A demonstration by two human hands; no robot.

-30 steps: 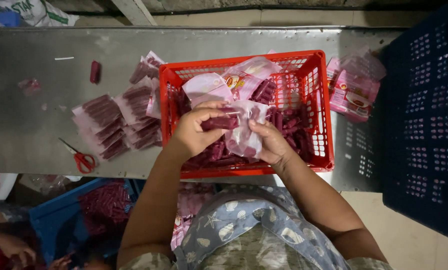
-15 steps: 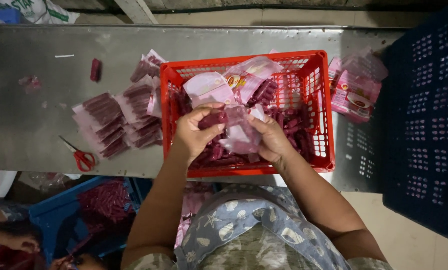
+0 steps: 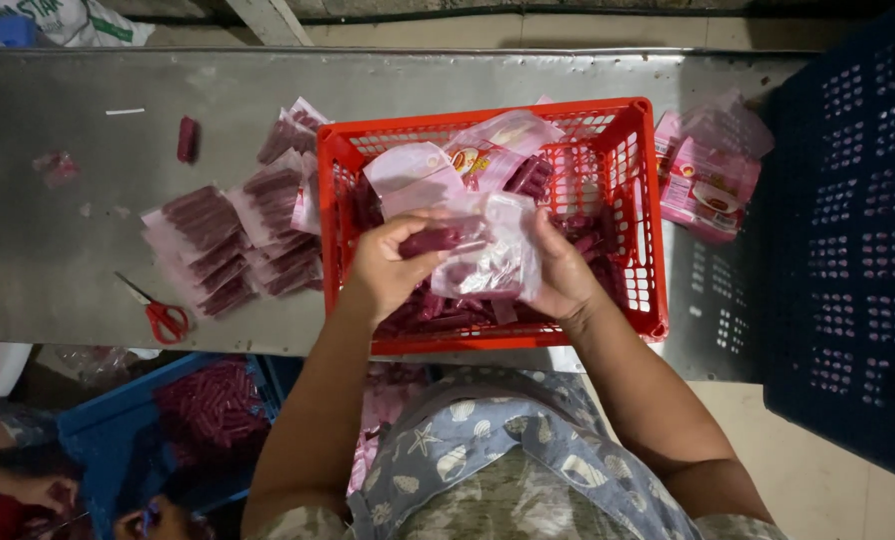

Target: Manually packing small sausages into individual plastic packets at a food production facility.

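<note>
dim, soft overhead light (slight blur)

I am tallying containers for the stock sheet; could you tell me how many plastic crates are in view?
3: a red crate on the metal table in front of both hands, a dark blue crate at the right edge, and a blue crate below the table at lower left. Others may lie out of frame.

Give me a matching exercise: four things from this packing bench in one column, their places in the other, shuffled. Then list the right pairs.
Things:
1. scissors
2. red basket
3. clear bag
4. dark blue crate

Places:
A. held up between the left hand and right hand
B. at the table's right end
C. on the metal table, left of the filled packs
D. directly under the hands, full of dark red sticks

Pairs: 1-C, 2-D, 3-A, 4-B
</note>
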